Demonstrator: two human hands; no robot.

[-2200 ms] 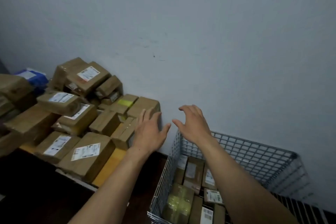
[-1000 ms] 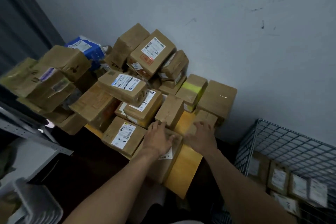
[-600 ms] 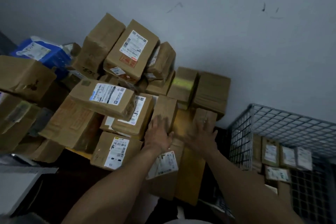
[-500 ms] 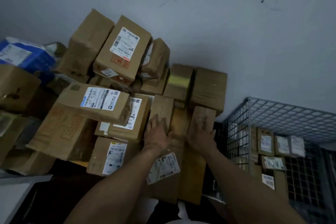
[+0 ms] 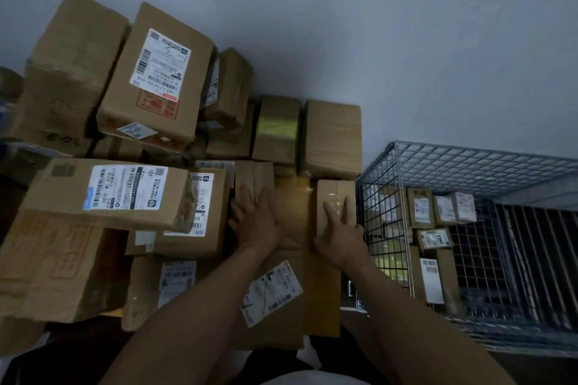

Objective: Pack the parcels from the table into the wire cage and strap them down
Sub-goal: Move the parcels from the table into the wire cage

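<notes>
A heap of brown cardboard parcels covers the table, stacked against the grey wall. My left hand (image 5: 254, 219) lies flat with straight fingers on a narrow upright brown parcel (image 5: 254, 175) in the middle of the heap. My right hand (image 5: 341, 233) rests with spread fingers on a small brown parcel (image 5: 336, 194) at the heap's right edge. Between the two hands a strip of yellow table top (image 5: 294, 206) shows. The wire cage (image 5: 469, 166) stands to the right, with several labelled parcels (image 5: 420, 211) lying in it.
A large parcel with a white label (image 5: 159, 72) tops the pile at the back. Another labelled parcel (image 5: 125, 187) juts out at the left. A flat parcel with a tilted label (image 5: 271, 291) lies under my forearms. The floor below is dark.
My view has swung from the cage to the table. Both hands have moved from above the cage's corner onto the two small parcels and settled there.
</notes>
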